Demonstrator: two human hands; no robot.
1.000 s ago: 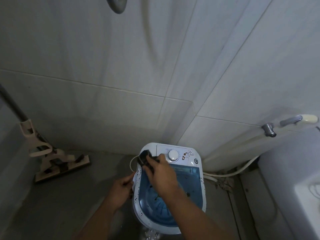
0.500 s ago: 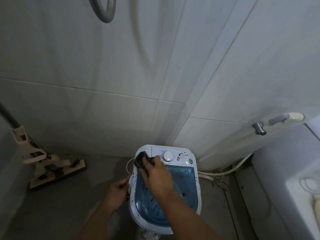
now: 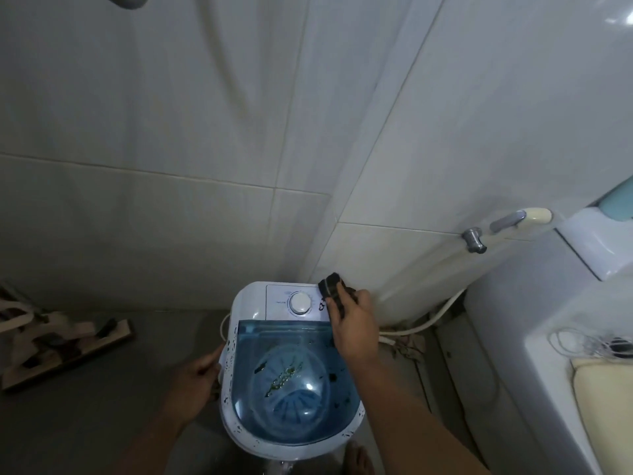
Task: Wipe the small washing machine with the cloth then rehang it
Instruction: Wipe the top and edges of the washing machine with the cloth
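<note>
The small washing machine point(image 3: 250, 299) is white with a clear blue lid point(image 3: 291, 378) and a round white dial point(image 3: 300, 303); dark spots mark its rim. It stands on the floor in the corner. My right hand point(image 3: 352, 327) holds a dark cloth point(image 3: 334, 287) pressed on the back right corner of the control panel. My left hand point(image 3: 197, 378) grips the machine's left side.
A floor squeegee or mop head point(image 3: 65, 344) lies on the floor at left. A tap point(image 3: 474, 240) and white hose point(image 3: 435, 320) sit against the right wall. A large white appliance point(image 3: 565, 337) stands at right. My bare foot point(image 3: 358, 457) is beside the machine.
My right hand has carried the cloth from the panel's back left corner across to its back right corner. My left hand stays on the machine's left side.
</note>
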